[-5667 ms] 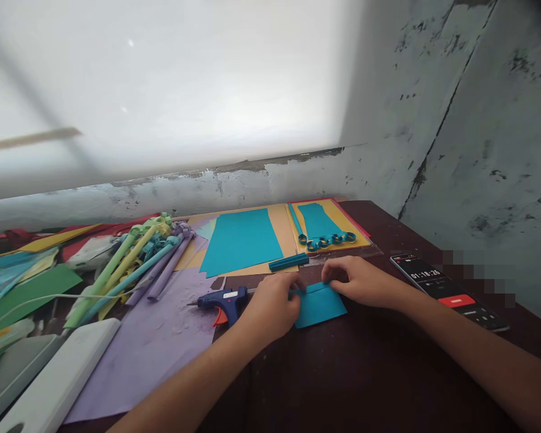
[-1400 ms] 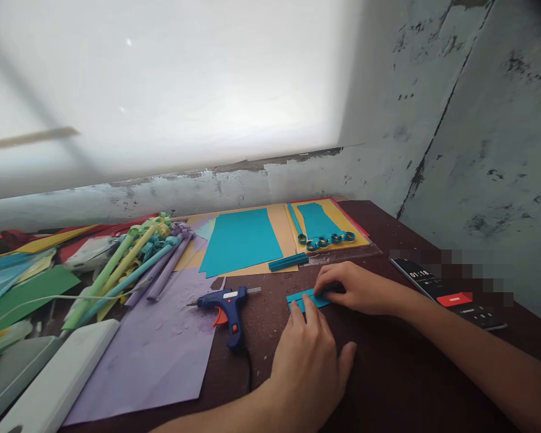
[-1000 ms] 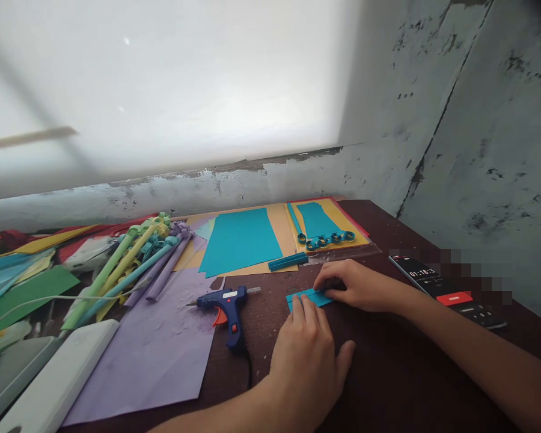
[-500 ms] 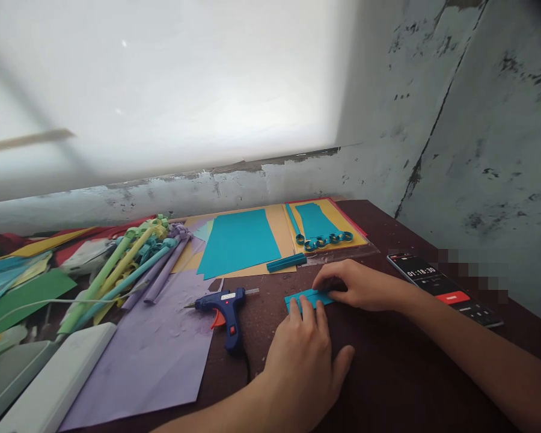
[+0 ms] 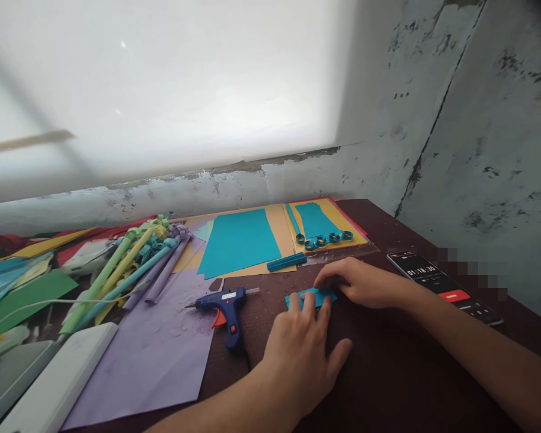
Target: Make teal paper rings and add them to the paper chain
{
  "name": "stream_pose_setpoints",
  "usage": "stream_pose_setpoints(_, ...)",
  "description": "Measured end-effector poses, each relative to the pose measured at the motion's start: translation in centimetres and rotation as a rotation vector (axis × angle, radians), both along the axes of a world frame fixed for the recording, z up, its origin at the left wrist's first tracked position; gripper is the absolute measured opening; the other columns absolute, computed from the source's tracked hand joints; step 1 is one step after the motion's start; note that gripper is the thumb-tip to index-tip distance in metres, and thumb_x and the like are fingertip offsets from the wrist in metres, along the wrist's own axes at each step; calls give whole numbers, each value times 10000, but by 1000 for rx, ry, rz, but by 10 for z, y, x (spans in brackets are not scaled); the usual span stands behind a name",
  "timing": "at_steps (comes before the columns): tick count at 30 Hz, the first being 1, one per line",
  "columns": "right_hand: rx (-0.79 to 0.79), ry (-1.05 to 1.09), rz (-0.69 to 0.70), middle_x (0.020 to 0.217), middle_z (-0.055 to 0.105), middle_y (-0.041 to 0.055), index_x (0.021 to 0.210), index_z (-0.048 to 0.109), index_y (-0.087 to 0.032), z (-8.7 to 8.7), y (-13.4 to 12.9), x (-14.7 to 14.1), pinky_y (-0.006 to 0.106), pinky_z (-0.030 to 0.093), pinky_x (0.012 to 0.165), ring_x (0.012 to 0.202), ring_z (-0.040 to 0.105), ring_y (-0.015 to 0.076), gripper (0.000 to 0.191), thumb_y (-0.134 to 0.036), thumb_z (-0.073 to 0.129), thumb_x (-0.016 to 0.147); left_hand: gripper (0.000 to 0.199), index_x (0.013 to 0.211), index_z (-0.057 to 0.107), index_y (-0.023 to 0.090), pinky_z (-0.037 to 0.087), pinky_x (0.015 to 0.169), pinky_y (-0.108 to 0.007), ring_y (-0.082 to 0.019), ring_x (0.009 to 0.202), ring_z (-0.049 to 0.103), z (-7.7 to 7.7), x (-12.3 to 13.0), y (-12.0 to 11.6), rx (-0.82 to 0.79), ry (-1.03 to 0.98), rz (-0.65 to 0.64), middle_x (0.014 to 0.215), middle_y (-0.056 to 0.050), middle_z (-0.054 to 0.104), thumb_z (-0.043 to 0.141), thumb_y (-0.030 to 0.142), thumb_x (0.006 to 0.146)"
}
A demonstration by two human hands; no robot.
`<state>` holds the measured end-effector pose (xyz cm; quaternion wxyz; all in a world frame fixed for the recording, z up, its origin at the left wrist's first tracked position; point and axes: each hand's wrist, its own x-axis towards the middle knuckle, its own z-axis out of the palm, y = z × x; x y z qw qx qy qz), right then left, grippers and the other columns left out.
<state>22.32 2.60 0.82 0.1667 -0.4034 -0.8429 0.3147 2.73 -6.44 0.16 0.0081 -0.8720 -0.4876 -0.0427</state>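
Note:
A small piece of folded blue paper [image 5: 314, 297] lies on the dark table in front of me, with crease lines along its length. My left hand [image 5: 300, 340] rests over its near side, fingers spread and fingertips pressing on the paper, thumb held apart. My right hand [image 5: 356, 281] is bent around the paper's far right edge; its fingers are curled and partly hide the paper's end. Just beyond lies a narrow blue pleated paper piece [image 5: 287, 262]. To the left, a blue hot glue gun [image 5: 228, 310] lies on its side.
Blue paper sheets [image 5: 238, 240] and a yellow folder [image 5: 356, 242] with blue paper curls [image 5: 324, 242] lie toward the wall. Rolled paper stems [image 5: 121, 264], a purple sheet [image 5: 148, 367] and a white box-like object [image 5: 67, 385] fill the left. A phone [image 5: 442, 288] lies right, beside my forearm.
My right hand has shifted slightly up, and its thumb has drawn back from the paper, showing more of the right end. My left hand stays nearly still on the paper.

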Motion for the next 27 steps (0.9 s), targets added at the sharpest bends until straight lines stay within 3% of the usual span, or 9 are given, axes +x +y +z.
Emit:
stream_pose_setpoints(9,-40,25,2,1074,787,15,1091,773,-201,-1,2,-3,282,534,924,1031,713,183,637,65,400,649,642,1471,534,235,577,840,-533,-450,1223,546,-5,2,6,42,11,-23,1370,-189,578,374,628,988)
stream_pose_setpoints(19,22,-22,-31,1058,791,33,1065,783,-198,10,-5,-7,308,525,901,1003,713,208,359,-61,543,836,656,1472,533,203,594,756,-494,-402,1070,628,8,6,3,-56,78,-6,1235,-199,636,385,617,984)
stream_pose_setpoints(27,36,-29,-9,1016,779,32,980,782,-204,4,-3,-2,298,519,879,970,699,201,225,-115,663,811,683,1511,489,93,574,885,-547,-443,1215,597,11,7,0,-130,117,2,1377,-279,589,372,543,1009)
